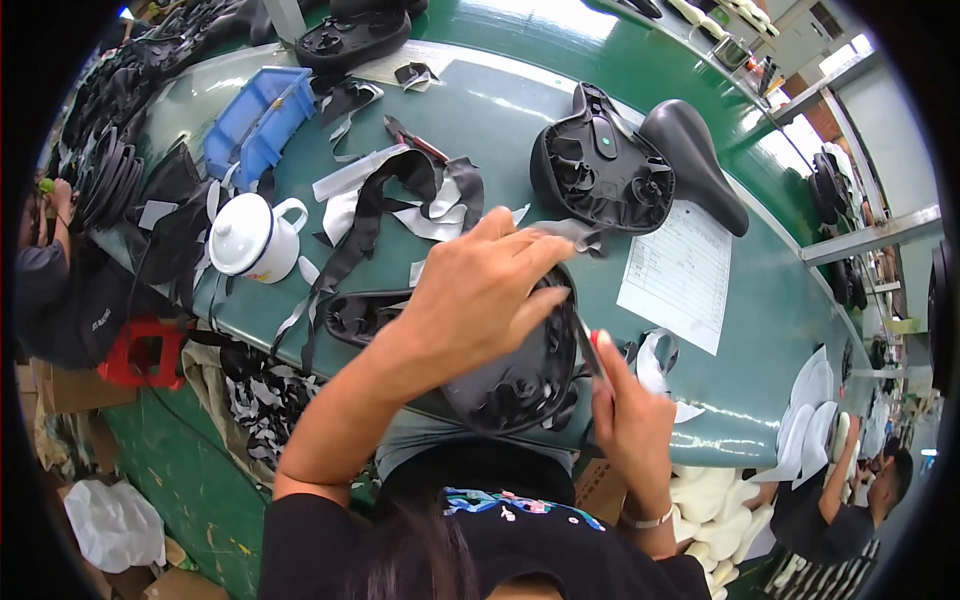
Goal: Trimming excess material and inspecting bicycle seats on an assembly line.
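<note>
A black bicycle saddle (508, 385) lies underside up on the near edge of the table, its narrow nose pointing left. Over it reaches my left hand (478, 292), fingers closed on a dark strip of cover material (568, 234) at the saddle's far right edge; the fingertips are slightly blurred. My right hand (632, 415) grips a knife with a bit of red on its handle (596, 338). The knife's blade (584, 335) runs along the saddle's right rim, partly hidden by my fingers. Whether the blade touches the strip, I cannot tell.
Beyond stand two more saddles, one upturned (603, 165), one upright (692, 160), by a printed sheet (680, 270). Left are a white lidded mug (242, 236), a blue bin (255, 125), red-handled pincers (415, 138) and offcuts (372, 215). Co-workers sit at right (830, 510) and left (45, 250).
</note>
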The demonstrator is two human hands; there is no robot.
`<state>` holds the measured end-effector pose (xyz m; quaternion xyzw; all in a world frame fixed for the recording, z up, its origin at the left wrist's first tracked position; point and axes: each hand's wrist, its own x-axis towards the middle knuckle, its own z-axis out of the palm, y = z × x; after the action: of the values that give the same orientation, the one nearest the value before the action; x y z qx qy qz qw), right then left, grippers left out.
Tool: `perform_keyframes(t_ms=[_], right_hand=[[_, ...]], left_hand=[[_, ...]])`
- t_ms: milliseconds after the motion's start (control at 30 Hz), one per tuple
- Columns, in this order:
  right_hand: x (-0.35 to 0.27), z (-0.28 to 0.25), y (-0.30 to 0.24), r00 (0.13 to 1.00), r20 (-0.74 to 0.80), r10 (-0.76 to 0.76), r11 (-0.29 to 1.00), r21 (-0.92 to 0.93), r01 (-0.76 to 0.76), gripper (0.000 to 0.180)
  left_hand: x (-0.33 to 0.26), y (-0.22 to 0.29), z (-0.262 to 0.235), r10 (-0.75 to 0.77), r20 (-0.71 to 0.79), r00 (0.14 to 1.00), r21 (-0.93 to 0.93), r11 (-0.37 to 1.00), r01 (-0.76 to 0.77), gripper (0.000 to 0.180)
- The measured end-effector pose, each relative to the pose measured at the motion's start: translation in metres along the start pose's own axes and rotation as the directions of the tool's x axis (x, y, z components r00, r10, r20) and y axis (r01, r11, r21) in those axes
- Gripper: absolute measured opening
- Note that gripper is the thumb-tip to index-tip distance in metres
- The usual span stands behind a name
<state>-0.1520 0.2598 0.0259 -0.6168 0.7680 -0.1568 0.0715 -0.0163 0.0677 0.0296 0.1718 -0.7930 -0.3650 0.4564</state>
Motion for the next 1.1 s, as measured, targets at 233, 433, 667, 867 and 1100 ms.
perform_keyframes(t_ms=[233,433,667,867,1100], right_hand=[[-0.007,-0.018,-0.011,0.995,0.098,0.013,0.989,-0.149,0.001,0.050],[0.053,-0.045,0.037,0.973,0.156,-0.170,0.963,-0.183,0.198,0.046],[0.073,-0.054,0.028,0.866,0.327,-0.378,0.857,-0.229,0.461,0.047],[-0.005,-0.051,0.007,0.946,0.292,-0.142,0.909,-0.341,0.242,0.055],[0.023,-0.054,0.027,0.933,0.308,-0.184,0.966,-0.117,0.229,0.053]], left_hand=[[0.004,-0.045,-0.003,-0.074,-0.395,0.916,0.314,0.926,0.210,0.031],[-0.030,-0.023,-0.018,-0.774,0.047,0.632,-0.846,0.306,0.437,0.046],[-0.050,0.018,-0.073,-0.121,0.002,0.993,-0.494,0.863,0.106,0.065],[-0.018,-0.004,-0.110,-0.198,0.239,0.951,-0.543,0.785,0.300,0.056],[-0.001,-0.014,0.002,0.014,0.806,0.592,-0.328,0.843,0.427,0.030]])
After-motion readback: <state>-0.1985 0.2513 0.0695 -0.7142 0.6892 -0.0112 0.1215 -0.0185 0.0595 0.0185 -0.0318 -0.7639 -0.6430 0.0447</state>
